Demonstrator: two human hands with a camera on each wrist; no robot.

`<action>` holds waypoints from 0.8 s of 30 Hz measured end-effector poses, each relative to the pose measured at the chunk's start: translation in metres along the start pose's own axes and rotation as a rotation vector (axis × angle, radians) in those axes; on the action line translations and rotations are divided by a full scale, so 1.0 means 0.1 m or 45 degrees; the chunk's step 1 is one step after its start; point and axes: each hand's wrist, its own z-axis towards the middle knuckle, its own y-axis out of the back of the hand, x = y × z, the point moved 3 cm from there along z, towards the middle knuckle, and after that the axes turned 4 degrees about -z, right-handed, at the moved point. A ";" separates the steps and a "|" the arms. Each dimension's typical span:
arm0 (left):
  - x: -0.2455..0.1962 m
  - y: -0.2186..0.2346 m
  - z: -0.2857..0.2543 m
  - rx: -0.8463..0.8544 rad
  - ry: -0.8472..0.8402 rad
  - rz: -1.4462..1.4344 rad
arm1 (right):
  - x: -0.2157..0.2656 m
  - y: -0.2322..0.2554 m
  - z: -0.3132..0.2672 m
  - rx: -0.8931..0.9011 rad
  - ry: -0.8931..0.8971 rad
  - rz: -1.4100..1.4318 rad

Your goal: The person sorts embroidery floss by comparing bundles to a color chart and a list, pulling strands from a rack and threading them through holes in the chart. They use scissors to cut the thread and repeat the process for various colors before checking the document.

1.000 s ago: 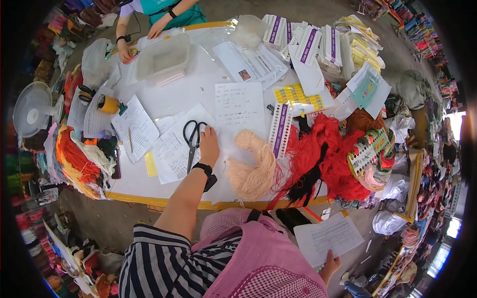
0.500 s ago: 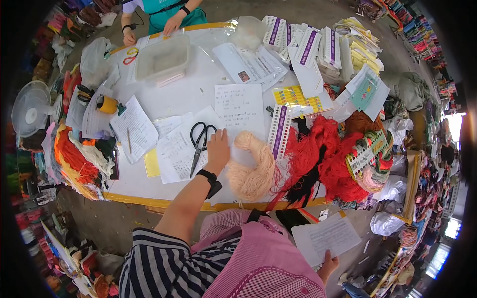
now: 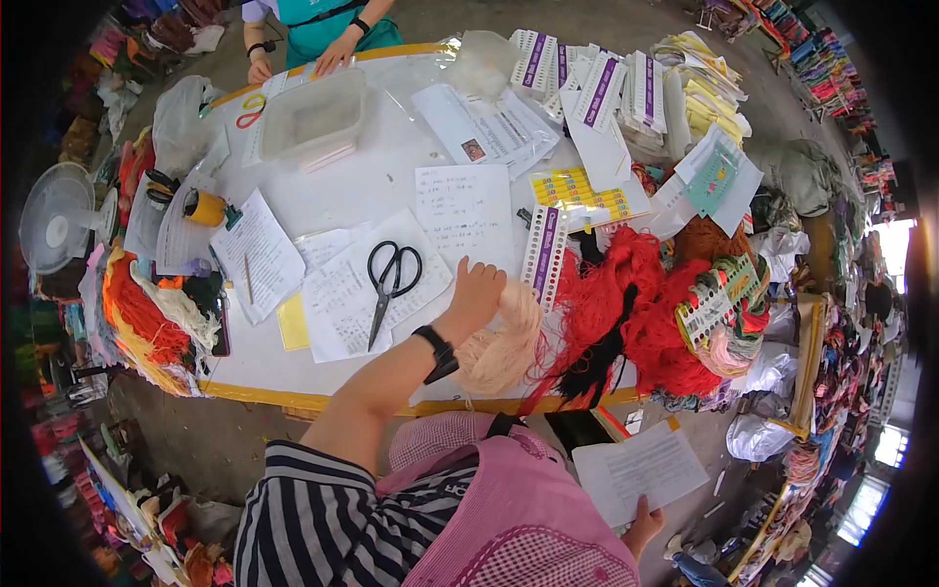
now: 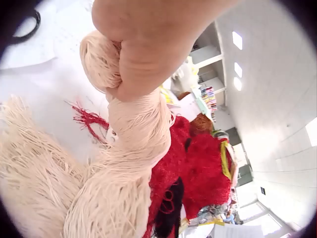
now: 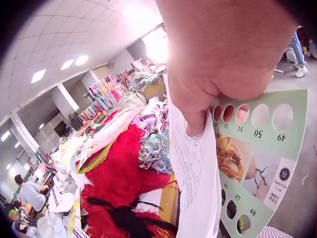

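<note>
My left hand [image 3: 477,295] is at the upper end of a peach skein of yarn [image 3: 499,354] on the table. In the left wrist view my thumb and fingers grip the skein [image 4: 133,129] at its narrowed part, and loose strands spread below. My right hand [image 3: 646,526], low beside the table, holds a printed sheet of paper [image 3: 641,474]. In the right wrist view it also grips a green card with numbered holes [image 5: 262,148] against the paper. Black-handled scissors [image 3: 388,279] lie on handwritten papers [image 3: 337,318] left of my left hand.
Red yarn [image 3: 626,293] with black strands [image 3: 599,362] lies right of the skein, beside a punched purple-striped card [image 3: 544,256]. A clear plastic box [image 3: 313,115] and a clipboard [image 3: 259,254] are farther left. Across the table stands another person [image 3: 337,34].
My left hand has moved right, away from the scissors and over to the peach skein, which it now grips. The scissors shifted slightly. Across the table, the person let go of the yellow-and-red scissors.
</note>
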 end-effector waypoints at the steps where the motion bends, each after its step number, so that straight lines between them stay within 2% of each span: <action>1: -0.06 0.15 -0.08 -0.105 -0.045 -0.040 | -0.01 0.00 0.01 0.002 -0.002 0.002; 5: 0.06 0.44 -0.36 -0.045 0.103 -0.196 | 0.03 -0.03 0.00 -0.011 -0.055 -0.006; 7: 0.26 0.38 -0.48 -0.240 0.173 -0.124 | 0.02 -0.06 0.01 -0.009 -0.068 -0.021; 8: 0.41 0.20 -0.57 -0.170 0.274 0.136 | -0.01 -0.07 0.05 0.006 -0.058 -0.014; 10: 0.53 0.06 -0.64 -0.198 0.291 0.101 | -0.02 -0.08 0.10 0.020 -0.045 -0.005; 12: 0.52 0.13 -0.67 -0.218 0.309 0.066 | -0.01 -0.08 0.13 0.042 -0.008 -0.021; 14: 0.49 0.17 -0.69 -0.065 0.251 -0.033 | -0.08 -0.05 0.19 0.069 -0.012 -0.013; 15: 0.50 0.14 -0.70 -0.066 0.249 -0.033 | -0.11 -0.04 0.22 0.091 -0.012 -0.005; 17: 0.56 0.10 -0.71 -0.229 0.256 -0.262 | -0.12 -0.03 0.21 0.064 0.003 -0.018; 21: 0.75 0.08 -0.69 -0.233 0.317 -0.397 | -0.01 -0.05 0.12 0.015 -0.027 -0.056; 23: 0.94 0.09 -0.74 -0.443 0.614 -0.380 | 0.03 -0.06 0.08 0.000 -0.050 -0.038; 24: 1.04 0.03 -0.74 -0.437 0.605 -0.382 | 0.02 -0.06 0.06 -0.006 -0.067 -0.019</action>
